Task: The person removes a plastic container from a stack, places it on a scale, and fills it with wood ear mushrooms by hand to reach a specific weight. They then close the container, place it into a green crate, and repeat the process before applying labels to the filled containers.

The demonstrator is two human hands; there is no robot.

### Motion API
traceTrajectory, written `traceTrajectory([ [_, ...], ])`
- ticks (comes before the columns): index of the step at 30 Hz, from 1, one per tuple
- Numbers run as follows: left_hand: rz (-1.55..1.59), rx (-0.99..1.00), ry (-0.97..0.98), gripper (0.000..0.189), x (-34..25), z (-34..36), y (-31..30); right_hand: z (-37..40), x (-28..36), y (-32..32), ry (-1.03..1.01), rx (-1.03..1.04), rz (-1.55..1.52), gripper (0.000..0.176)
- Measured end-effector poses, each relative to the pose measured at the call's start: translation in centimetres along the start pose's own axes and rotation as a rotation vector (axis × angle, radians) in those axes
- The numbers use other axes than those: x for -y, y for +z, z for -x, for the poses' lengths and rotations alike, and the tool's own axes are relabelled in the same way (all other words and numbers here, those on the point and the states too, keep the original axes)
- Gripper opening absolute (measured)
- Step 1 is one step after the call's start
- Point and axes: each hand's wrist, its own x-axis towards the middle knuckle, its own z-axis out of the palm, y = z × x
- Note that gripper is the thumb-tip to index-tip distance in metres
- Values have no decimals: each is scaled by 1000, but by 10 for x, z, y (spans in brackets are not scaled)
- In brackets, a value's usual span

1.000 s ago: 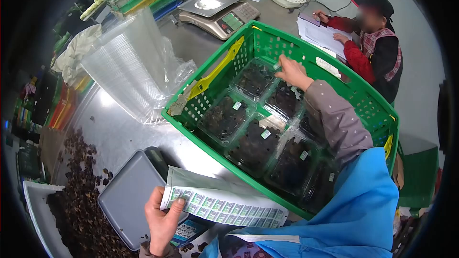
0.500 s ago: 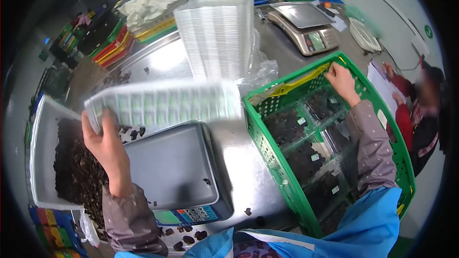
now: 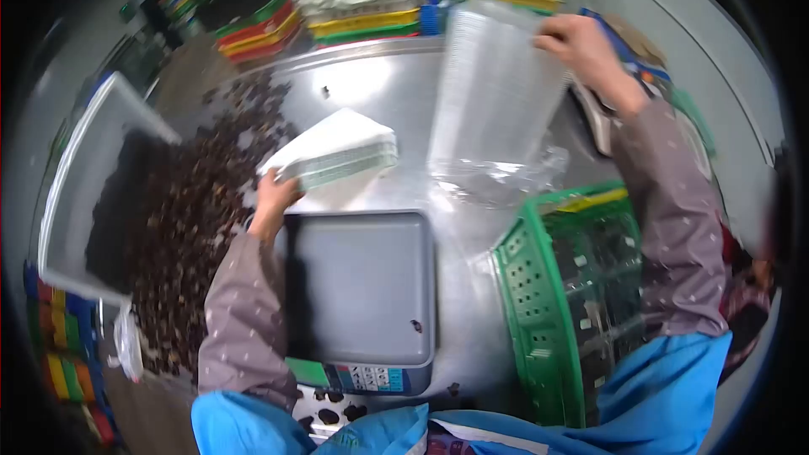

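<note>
1. Beyond the grey scale, on the bench: label sheet, far edge folded or curled. Left grip clamped on its near left corner.
2. Right grip: thumb and fingers drawn together at the upper right of the clear container stack. Cannot tell whether anything is pinched; view blurred.
3. Step in hand, as judged: reaching for the nested containers while holding the labels aside. A lift from here would call for separating one thin rim and steadying the rest.
4. Edges: loose plastic film bunches at the stack's near end, a likely snag. Green crate, holding packed containers, stands to the right, nearer the body. Dark pieces spread left of the scale.
5. Room: bench metal shows between sheet and stack, and between scale and crate.
</note>
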Motion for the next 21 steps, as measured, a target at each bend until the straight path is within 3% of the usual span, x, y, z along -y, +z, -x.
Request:
traceTrajectory([
  [3, -418, 236, -91, 50, -13, -6, -8, -4, 2, -10, 16, 70, -73, 24],
  [5, -733, 325, -35, 55, -13, -14, -16, -7, 0, -10, 48, 93, -90, 24],
  [7, -957, 147, 172, 57, -6, -16, -27, -8, -4, -9, 54, 142, -167, 25],
  [8, -863, 127, 97, 56, -14, -8, -37, -7, -8, -7, 61, 130, -174, 25],
  [10, -759, -3, 188, 50, -22, 20, -63, -12, -20, -5, 54, 121, -200, 25],
  [12, -724, -110, 299, 44, -10, 46, -104, -16, -31, -8, 204, 332, -301, 26],
  [14, -474, -136, 133, 42, 2, 83, -145, -18, -24, -11, 147, 343, -262, 26],
  [15, -605, -193, 140, 39, -4, 112, -159, -17, -22, -13, 101, 364, -220, 26],
  [16, -532, -206, 197, 37, 30, 121, -192, -15, -23, -13, 97, 360, -269, 26],
  [20, -367, -293, 38, 22, 93, 222, -264, -15, -21, -12, 158, 367, -316, 26],
  [21, -281, -373, -117, 20, 89, 253, -261, -15, -21, -12, 162, 382, -336, 27],
])
